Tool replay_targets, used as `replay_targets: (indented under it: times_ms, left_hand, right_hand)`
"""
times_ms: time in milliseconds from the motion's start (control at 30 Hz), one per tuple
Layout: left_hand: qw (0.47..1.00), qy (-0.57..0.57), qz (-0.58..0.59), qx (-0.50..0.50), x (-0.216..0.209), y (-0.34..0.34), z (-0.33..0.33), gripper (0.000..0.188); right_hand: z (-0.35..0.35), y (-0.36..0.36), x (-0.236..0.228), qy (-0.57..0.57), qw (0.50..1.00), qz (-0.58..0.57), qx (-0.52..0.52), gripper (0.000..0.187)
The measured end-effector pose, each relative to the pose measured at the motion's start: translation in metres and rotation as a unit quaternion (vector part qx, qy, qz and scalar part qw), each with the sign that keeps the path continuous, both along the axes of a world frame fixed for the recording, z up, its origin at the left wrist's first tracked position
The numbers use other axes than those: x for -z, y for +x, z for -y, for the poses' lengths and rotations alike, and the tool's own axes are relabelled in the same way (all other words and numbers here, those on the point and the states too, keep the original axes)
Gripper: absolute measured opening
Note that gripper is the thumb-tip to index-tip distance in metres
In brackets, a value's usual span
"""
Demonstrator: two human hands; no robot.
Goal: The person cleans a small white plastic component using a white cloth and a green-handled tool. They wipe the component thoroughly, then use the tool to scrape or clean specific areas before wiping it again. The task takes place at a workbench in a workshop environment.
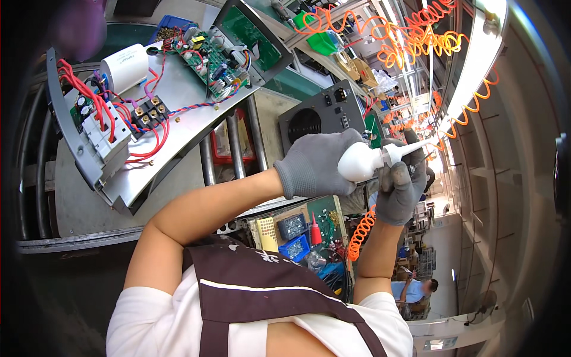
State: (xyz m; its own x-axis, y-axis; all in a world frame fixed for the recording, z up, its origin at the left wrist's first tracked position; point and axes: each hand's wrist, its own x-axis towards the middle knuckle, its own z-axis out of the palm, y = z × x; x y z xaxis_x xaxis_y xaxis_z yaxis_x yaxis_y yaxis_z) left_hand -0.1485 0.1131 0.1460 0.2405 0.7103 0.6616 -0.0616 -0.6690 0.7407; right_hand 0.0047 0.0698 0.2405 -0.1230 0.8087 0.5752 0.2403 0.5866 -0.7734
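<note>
In front of me I hold up a white squeeze bottle with a long tapered nozzle pointing right. My left hand, in a grey glove, is wrapped round the bottle's body. The gloved fingers of my right hand are closed about the bottle's neck, at the base of the nozzle; some of them are hidden behind it. Just beyond my left hand stands a black metal case with a round fan grille and sockets.
At the left, an opened electrical unit lies on a metal plate, with a white cylinder, red wires and a green circuit board. Rollers run beneath. Nearer me are blue parts bins and a red bottle. Orange coiled hoses hang at the right.
</note>
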Motion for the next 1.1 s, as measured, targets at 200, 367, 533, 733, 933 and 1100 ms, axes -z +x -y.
replay_targets:
  times_ms: [200,367,533,733,933,1100]
  left_hand:
    - [1.000,0.001,0.003,0.000,0.004,0.001,0.000,0.056]
    - [1.000,0.006,-0.009,-0.017,0.003,0.000,0.003,0.052]
    - [0.997,0.033,0.016,-0.062,0.003,0.001,0.009,0.048]
    - [0.981,0.116,0.029,-0.154,0.009,0.005,0.007,0.049]
    - [0.981,0.119,0.040,-0.146,0.016,0.004,0.006,0.055]
    - [0.981,0.112,0.052,-0.148,0.033,0.003,0.003,0.055]
  right_hand:
    - [-0.002,0.002,0.005,0.016,1.000,0.008,0.008,0.067]
    - [0.003,-0.001,0.005,0.034,0.997,0.055,0.047,0.066]
    - [0.006,0.000,0.006,0.060,0.990,0.108,0.065,0.063]
    - [0.006,-0.001,0.002,0.005,0.991,0.106,0.078,0.054]
    - [0.006,-0.004,-0.005,-0.153,0.981,0.083,0.088,0.049]
    - [-0.002,-0.003,0.004,-0.271,0.960,0.023,0.072,0.041]
